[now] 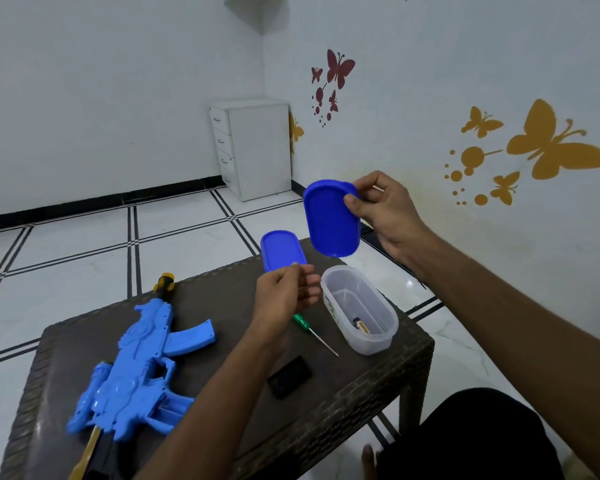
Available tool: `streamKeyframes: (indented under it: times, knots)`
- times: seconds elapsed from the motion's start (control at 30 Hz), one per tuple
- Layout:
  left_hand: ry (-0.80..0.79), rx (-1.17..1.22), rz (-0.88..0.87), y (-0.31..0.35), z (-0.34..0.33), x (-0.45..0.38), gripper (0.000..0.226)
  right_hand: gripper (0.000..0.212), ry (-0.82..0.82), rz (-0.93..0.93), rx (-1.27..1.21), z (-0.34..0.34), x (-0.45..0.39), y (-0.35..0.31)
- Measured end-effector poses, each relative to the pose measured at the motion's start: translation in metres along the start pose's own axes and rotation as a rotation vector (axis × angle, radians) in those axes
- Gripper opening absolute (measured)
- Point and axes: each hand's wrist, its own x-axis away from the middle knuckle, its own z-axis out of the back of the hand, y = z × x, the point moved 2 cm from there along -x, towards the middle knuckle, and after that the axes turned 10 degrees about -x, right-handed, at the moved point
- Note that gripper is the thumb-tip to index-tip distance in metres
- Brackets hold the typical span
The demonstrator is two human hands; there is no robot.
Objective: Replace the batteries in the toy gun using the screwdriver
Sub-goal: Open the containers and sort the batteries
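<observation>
One light-blue plastic toy gun (pixel 137 368) with a yellow-and-black muzzle tip lies flat along the left half of a dark brown woven-pattern table (pixel 361 403), its barrel pointing toward the far edge and its stock reaching the near edge. A small black rectangular cover (pixel 289 376) lies on the tabletop just right of the gun, partly behind the left forearm. Beyond it, a thin screwdriver with a green handle and a bare metal shaft (pixel 315 334) rests on the table, its handle partly hidden under the left hand and its tip pointing toward the near right. Just beside the screwdriver, to the right, stands an open translucent oval plastic container (pixel 359 308); at least one gold-and-black battery (pixel 361 327) lies on its bottom.

The left hand (pixel 286 294) is raised above the table between the gun and the container, its fingers and thumb pinching the near end of a flat blue oval plastic lid (pixel 280 249), which sticks up and away from the person. The right hand (pixel 385 209) is higher, above and behind the container, its thumb and curled fingers gripping the right edge of a second, larger blue oval plastic lid (pixel 329 220), held tilted with its underside toward the camera. The two lids are near each other but apart.

Behind the table are a white tiled floor with dark lines, a white drawer cabinet (pixel 255 147) in the corner, and white walls with red and yellow butterfly stickers (pixel 555 143).
</observation>
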Motion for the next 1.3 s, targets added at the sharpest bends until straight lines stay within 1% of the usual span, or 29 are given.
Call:
streamKeyframes:
  times: [0.07,0.13,0.23,0.33,0.43,0.47,0.5,0.6,0.63,0.73,0.83,1.0,1.07,1.13,1.2,1.23,1.3]
  knots:
    - [0.044,0.067,0.041,0.0,0.008,-0.004,0.028,0.025,-0.046,0.07,0.094,-0.015,0.0,0.003]
    - [0.103,0.142,0.075,0.001,0.017,-0.01,0.026,0.029,-0.1,0.101,0.197,-0.029,0.001,0.012]
    - [0.218,0.191,0.092,0.001,0.037,-0.018,0.023,0.025,-0.174,0.118,0.345,-0.047,0.001,0.035]
    - [0.289,0.14,0.037,-0.001,0.058,-0.023,0.02,0.024,-0.239,0.126,0.486,-0.057,-0.004,0.058]
    - [0.305,-0.039,-0.049,-0.01,0.077,-0.025,0.023,0.043,-0.322,0.158,0.645,-0.067,-0.012,0.081]
    - [0.299,-0.104,-0.074,-0.013,0.083,-0.025,0.024,0.047,-0.348,0.156,0.682,-0.07,-0.014,0.088]
    - [0.29,-0.168,-0.094,-0.017,0.087,-0.024,0.025,0.047,-0.377,0.139,0.709,-0.071,-0.016,0.095]
    - [0.229,-0.341,-0.134,-0.032,0.093,-0.025,0.024,0.026,-0.468,0.083,0.812,-0.071,-0.019,0.117]
    - [0.207,-0.385,-0.143,-0.035,0.092,-0.024,0.023,0.024,-0.5,0.101,0.844,-0.07,-0.02,0.122]
    - [0.153,-0.466,-0.14,-0.045,0.085,-0.025,0.022,0.04,-0.566,0.169,0.927,-0.069,-0.022,0.128]
    - [0.105,-0.468,-0.11,-0.051,0.075,-0.027,0.019,0.05,-0.549,0.11,0.918,-0.066,-0.024,0.128]
    - [0.043,-0.464,-0.082,-0.054,0.049,-0.026,0.017,0.043,-0.584,0.108,0.916,-0.061,-0.021,0.119]
    - [0.019,-0.453,-0.078,-0.055,0.038,-0.026,0.016,0.042,-0.513,0.123,0.858,-0.056,-0.018,0.107]
    - [-0.012,-0.45,-0.06,-0.057,0.028,-0.024,0.015,0.036,-0.41,0.116,0.77,-0.047,-0.012,0.089]
    - [-0.051,-0.43,-0.038,-0.06,0.018,-0.023,0.014,0.027,-0.373,0.045,0.799,-0.033,-0.006,0.072]
    - [-0.073,-0.408,-0.018,-0.061,0.013,-0.022,0.015,0.023,-0.404,-0.046,0.851,-0.025,-0.003,0.065]
    - [-0.115,-0.355,0.033,-0.06,0.0,-0.018,0.018,0.018,-0.525,-0.319,0.969,-0.01,0.006,0.056]
